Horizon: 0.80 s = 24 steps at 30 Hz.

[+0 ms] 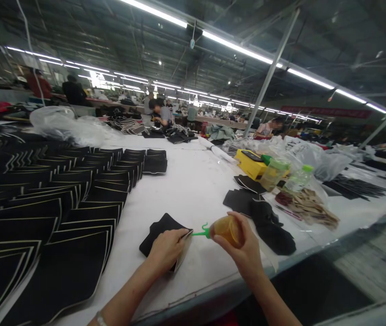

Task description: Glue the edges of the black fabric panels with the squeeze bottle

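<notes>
My left hand (168,248) grips the edge of a black fabric piece (160,231) with a pale underside, which is partly folded on the white table. In my right hand (247,249) is an amber squeeze bottle of glue (227,230), tilted on its side. Its green nozzle (201,233) points left, and the tip is at the folded edge of the piece beside my left fingertips. Whether the tip touches the edge I cannot tell. Part of the piece is hidden under my left hand.
Overlapping rows of black pieces (87,213) cover the left side. To the right lie loose black pieces (269,222), a yellow box (251,164), a clear bottle with a green cap (299,177) and tan strips (311,206). Plastic bags (308,151) lie behind. Several people work farther back.
</notes>
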{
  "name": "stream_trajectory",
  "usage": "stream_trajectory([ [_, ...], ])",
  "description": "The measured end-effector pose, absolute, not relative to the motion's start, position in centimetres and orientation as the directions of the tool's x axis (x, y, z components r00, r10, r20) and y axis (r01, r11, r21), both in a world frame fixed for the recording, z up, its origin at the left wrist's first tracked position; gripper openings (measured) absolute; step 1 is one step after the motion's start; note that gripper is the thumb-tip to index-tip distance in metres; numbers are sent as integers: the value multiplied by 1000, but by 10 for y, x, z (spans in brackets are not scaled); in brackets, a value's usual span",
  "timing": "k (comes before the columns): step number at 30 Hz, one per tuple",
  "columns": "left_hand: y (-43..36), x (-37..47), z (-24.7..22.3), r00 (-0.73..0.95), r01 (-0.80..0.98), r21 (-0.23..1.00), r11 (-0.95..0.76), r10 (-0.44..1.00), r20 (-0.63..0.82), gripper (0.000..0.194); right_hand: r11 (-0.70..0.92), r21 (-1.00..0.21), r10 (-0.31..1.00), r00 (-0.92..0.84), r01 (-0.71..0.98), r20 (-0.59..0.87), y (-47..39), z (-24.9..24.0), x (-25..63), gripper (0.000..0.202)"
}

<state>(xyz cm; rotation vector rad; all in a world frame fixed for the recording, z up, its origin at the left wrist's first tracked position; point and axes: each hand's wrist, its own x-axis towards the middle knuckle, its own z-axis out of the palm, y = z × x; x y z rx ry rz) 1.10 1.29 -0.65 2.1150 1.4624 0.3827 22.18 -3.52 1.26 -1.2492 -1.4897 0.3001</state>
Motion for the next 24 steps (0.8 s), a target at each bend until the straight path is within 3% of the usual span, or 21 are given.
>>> stream_trajectory([
  [9, 11, 13, -11, 378, 777, 560, -288, 925, -49, 49, 477, -572, 773, -9, 667, 634, -33, 18, 213, 54],
  [19, 8, 13, -9, 367, 787, 551, -276, 928, -59, 46, 363, -678, 825, 118, 639, 553, -30, 16, 214, 53],
  [24, 7, 13, -11, 368, 806, 518, -286, 928, -60, 44, 310, -784, 893, 118, 538, 434, -33, 17, 215, 52],
])
